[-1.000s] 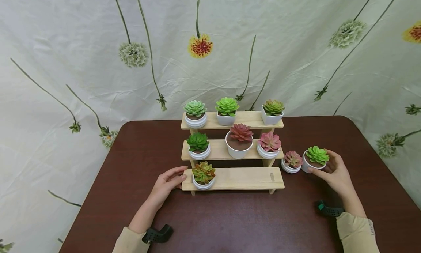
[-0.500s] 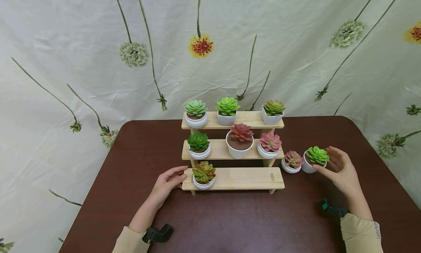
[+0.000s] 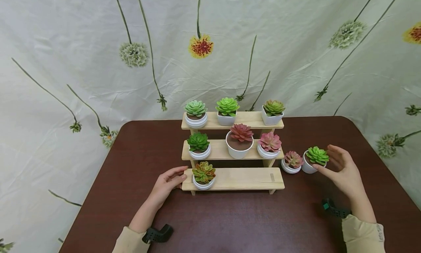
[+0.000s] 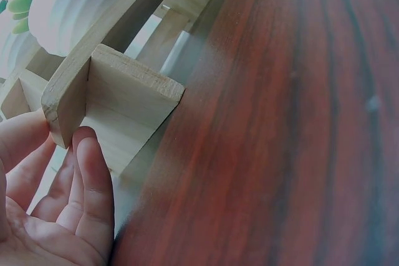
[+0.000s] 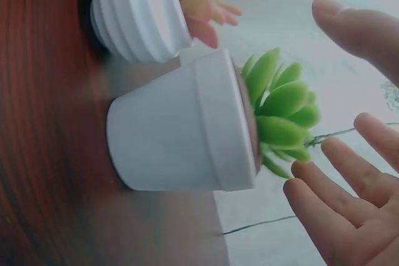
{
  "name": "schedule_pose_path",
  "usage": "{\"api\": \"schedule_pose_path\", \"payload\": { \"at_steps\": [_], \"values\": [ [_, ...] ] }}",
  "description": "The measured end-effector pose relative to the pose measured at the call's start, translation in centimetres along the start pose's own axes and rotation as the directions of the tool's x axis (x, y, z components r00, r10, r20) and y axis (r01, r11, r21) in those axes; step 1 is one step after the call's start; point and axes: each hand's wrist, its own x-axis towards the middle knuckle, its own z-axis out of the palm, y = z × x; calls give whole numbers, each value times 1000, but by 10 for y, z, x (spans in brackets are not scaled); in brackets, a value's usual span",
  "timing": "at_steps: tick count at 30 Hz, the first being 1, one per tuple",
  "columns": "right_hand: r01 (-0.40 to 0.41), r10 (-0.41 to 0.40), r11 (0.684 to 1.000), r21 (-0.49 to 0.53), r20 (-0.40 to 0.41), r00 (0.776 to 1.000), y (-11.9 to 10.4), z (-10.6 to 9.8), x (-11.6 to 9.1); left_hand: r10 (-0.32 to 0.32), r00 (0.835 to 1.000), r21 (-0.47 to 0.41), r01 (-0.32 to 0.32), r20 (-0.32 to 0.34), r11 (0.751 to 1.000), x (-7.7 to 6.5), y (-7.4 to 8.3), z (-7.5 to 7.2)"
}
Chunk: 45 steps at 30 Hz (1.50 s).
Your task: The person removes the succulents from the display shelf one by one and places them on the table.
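Note:
My left hand (image 3: 164, 187) pinches the left end of the lowest tier of a wooden three-tier plant stand (image 3: 243, 179), its thumb at the plank's edge and fingers below. In the right wrist view, my right hand (image 5: 349, 197) has its fingers spread around the leaves of a bright green potted succulent (image 5: 181, 126), with gaps between thumb, fingers and white pot. That pot stands upright on the table, right of the stand. Beside it is a pinkish succulent (image 3: 293, 159) in a ribbed white pot. An orange-green succulent (image 3: 204, 172) sits on the lowest tier's left end.
The middle tier bears a dark green succulent (image 3: 198, 142), a dark red one (image 3: 241, 132) and a pink one (image 3: 269, 141). Three more green succulents line the top tier (image 3: 248, 118). Behind the dark brown table (image 3: 230, 223) hangs a flower-printed cloth (image 3: 164, 26).
My right hand has let go of the bright green succulent's pot and drawn back slightly to the right, fingers spreading. The left hand and the stand have not moved.

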Motion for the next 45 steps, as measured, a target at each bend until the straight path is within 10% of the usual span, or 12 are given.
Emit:
{"api": "schedule_pose_path", "payload": {
  "at_steps": [6, 17, 45],
  "values": [
    [36, -36, 999, -8, 3, 999, 12, -1, 3, 2, 1000, 1, -2, 1, 1000, 0, -1, 0],
    [89, -90, 996, 16, 39, 995, -60, -9, -17, 31, 999, -19, -31, 9, 999, 1, -3, 0],
    [265, -272, 961, 74, 108, 956, -111, 9, -32, 24, 1000, 2, -24, 1, 1000, 1, -1, 1]
  ]
}}
